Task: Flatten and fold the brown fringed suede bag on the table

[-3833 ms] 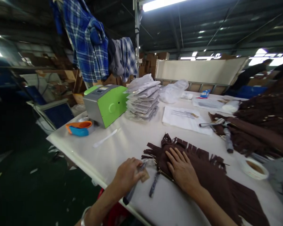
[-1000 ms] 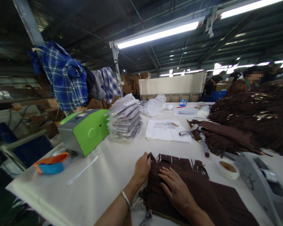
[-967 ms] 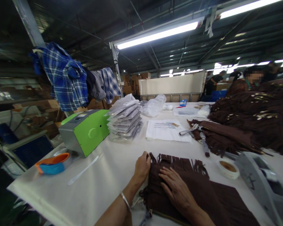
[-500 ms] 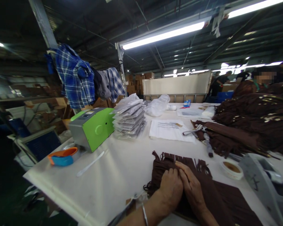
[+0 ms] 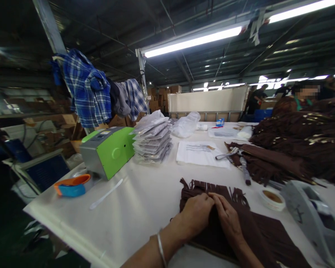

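A dark brown fringed cloth piece (image 5: 257,238) lies on the white table near its front edge, with its fringe pointing away from me. My left hand (image 5: 198,213), a metal bangle on its wrist, is curled closed on the cloth just below the fringe. Beside it, my right hand (image 5: 227,216) rests on the same cloth, fingers pressed together and tips meeting the left hand's. Whatever lies between the fingertips is too hidden to make out.
A green and grey machine (image 5: 111,150) and a stack of plastic-wrapped packets (image 5: 152,139) stand at left. White sheets (image 5: 199,153) lie mid-table. At right are a tape roll (image 5: 272,199), a grey dispenser (image 5: 309,216) and heaped brown garments (image 5: 301,137). People are behind.
My left hand and forearm have shifted slightly up and left, baring more cloth beneath the wrist. My right hand has moved little, and its fingertips still meet the left hand's.
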The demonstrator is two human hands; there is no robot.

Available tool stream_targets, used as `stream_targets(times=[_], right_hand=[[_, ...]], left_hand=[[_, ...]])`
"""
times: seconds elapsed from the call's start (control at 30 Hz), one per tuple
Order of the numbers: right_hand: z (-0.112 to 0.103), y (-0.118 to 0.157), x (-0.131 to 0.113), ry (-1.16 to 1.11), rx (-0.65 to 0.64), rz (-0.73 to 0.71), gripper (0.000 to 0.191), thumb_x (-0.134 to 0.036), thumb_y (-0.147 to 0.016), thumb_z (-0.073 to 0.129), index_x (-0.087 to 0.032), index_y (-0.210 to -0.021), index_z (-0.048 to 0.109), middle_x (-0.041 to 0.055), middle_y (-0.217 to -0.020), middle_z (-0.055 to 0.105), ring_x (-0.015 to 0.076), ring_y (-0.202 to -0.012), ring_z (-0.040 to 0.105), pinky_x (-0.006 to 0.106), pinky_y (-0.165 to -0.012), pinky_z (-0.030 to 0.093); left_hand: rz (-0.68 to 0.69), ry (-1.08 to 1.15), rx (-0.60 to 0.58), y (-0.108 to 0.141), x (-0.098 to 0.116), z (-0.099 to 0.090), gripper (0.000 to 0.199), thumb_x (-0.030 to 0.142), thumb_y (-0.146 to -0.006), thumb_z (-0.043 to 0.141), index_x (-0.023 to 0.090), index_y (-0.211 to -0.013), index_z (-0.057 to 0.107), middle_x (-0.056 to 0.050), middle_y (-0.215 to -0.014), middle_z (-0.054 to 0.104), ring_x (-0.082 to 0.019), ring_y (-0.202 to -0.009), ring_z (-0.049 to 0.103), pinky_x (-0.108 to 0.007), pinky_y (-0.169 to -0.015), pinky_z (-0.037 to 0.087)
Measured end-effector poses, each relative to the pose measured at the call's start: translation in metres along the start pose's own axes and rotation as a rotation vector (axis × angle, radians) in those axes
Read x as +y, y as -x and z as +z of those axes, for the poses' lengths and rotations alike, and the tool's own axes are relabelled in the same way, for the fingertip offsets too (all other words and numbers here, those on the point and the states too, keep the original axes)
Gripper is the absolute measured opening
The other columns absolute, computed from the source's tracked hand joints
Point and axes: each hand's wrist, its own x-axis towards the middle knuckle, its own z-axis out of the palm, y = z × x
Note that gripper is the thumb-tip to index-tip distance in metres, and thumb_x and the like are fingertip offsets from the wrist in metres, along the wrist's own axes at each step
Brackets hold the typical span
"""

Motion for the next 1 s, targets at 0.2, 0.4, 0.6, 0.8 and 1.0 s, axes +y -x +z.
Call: stream_targets(times=[0.2, 0.4, 0.6, 0.8, 1.0], right_hand=[[-0.010, -0.002, 0.001, -0.040, 0.058, 0.130, 0.051, -0.061, -0.079, 0.044, -0.020, -0.096, 0.070, 0.0093, -0.108, 0.072, 0.0283, -0.101, 0.063, 0.036, -0.091, 0.050], [-0.012, -0.004, 0.012, -0.131, 0.070, 0.136, 0.048, -0.059, -0.082, 0.046, -0.020, -0.097, 0.069, 0.0077, -0.103, 0.073, 0.0267, -0.097, 0.065, 0.034, -0.085, 0.052], [-0.005, -0.005, 0.013, -0.281, 0.096, 0.173, 0.046, -0.057, -0.083, 0.048, -0.017, -0.096, 0.068, 0.0098, -0.101, 0.073, 0.0258, -0.096, 0.067, 0.038, -0.091, 0.052], [-0.006, -0.006, 0.006, -0.233, 0.092, 0.180, 0.045, -0.058, -0.082, 0.049, -0.019, -0.088, 0.069, 0.0084, -0.096, 0.074, 0.0265, -0.094, 0.067, 0.038, -0.089, 0.052], [-0.007, -0.005, 0.005, -0.253, 0.097, 0.187, 0.045, -0.059, -0.078, 0.052, -0.019, -0.089, 0.070, 0.0085, -0.096, 0.073, 0.0270, -0.093, 0.066, 0.038, -0.088, 0.051]], left_hand=[[0.201, -0.392, -0.126, -0.036, 0.026, 0.050, 0.024, 0.013, -0.088, 0.052, 0.005, -0.107, 0.064, -0.018, -0.101, 0.067, -0.026, -0.089, 0.064, -0.035, -0.061, 0.053], [0.315, -0.297, -0.232, -0.046, 0.023, 0.022, 0.017, 0.011, -0.084, 0.054, 0.009, -0.091, 0.069, -0.014, -0.091, 0.072, -0.028, -0.081, 0.066, -0.044, -0.063, 0.054], [-0.302, 0.192, 0.025, -0.006, -0.064, -0.017, 0.044, 0.034, -0.099, 0.030, 0.018, -0.139, 0.040, -0.007, -0.146, 0.046, -0.017, -0.136, 0.039, -0.033, -0.115, 0.031], [-0.448, 0.190, -0.202, 0.028, -0.080, 0.024, 0.078, 0.059, -0.093, 0.031, 0.004, -0.148, 0.021, -0.021, -0.157, 0.019, -0.030, -0.146, 0.015, -0.050, -0.119, 0.016], [-0.291, 0.161, -0.165, -0.004, -0.018, 0.047, 0.088, 0.070, -0.089, 0.024, 0.005, -0.149, 0.020, -0.020, -0.157, 0.019, -0.029, -0.147, 0.010, -0.051, -0.121, 0.008]])
